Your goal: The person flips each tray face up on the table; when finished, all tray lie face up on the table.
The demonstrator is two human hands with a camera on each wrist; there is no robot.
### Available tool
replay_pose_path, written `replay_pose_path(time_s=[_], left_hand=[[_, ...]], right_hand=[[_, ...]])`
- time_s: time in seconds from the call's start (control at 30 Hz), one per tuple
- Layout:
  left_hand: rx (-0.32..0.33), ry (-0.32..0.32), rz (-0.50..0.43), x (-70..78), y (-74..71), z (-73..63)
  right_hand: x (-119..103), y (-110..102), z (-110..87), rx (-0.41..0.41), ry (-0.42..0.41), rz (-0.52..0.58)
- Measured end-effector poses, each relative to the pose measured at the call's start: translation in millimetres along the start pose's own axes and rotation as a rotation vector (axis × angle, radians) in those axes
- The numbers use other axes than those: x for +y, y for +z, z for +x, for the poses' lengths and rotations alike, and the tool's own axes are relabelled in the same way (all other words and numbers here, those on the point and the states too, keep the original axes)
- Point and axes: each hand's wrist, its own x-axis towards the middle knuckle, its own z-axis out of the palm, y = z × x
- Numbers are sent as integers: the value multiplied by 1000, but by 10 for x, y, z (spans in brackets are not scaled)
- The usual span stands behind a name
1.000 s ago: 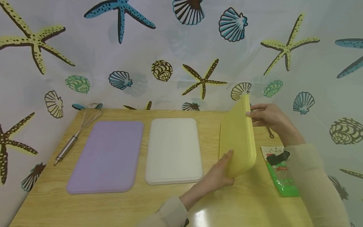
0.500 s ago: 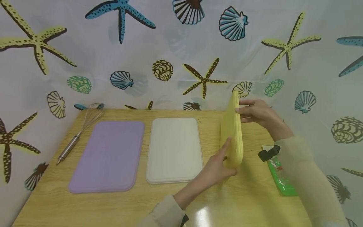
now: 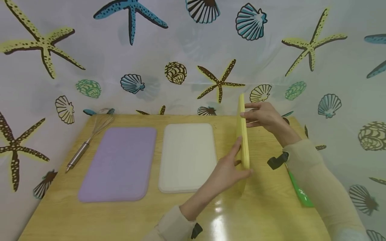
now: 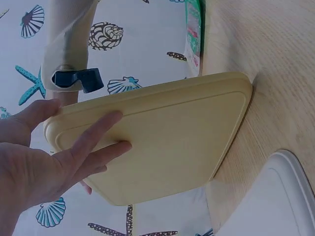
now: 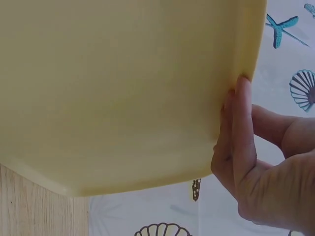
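Note:
A yellow rectangular plastic tray point(image 3: 245, 147) stands on edge near the right of the table, seen almost edge-on in the head view. My left hand point(image 3: 224, 174) pinches its near edge, thumb on one side and fingers spread on the left face, as the left wrist view shows on the tray point(image 4: 167, 142). At the far upper corner my right hand point(image 3: 263, 115) grips the rim. In the right wrist view, its fingers press the recessed inner face of the tray point(image 5: 123, 93), with the thumb behind the rim. The tray's bottom edge meets the wood.
A white tray point(image 3: 188, 157) and a purple tray point(image 3: 119, 164) lie flat to the left. A metal whisk point(image 3: 79, 154) lies beyond the purple one. The right forearm mostly covers a green packet point(image 3: 303, 195). A patterned curtain point(image 3: 181, 43) hangs behind the table.
The yellow tray has turned from a slanted view of its left face to nearly edge-on. Both hands have shifted left with it, keeping their grips.

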Motion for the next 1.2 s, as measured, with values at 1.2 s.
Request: replay_pose_path(time_s=[1.2], left_hand=[[31,-104,-167,145,-197,-104]], right_hand=[[-38,356,114,-103,13,30]])
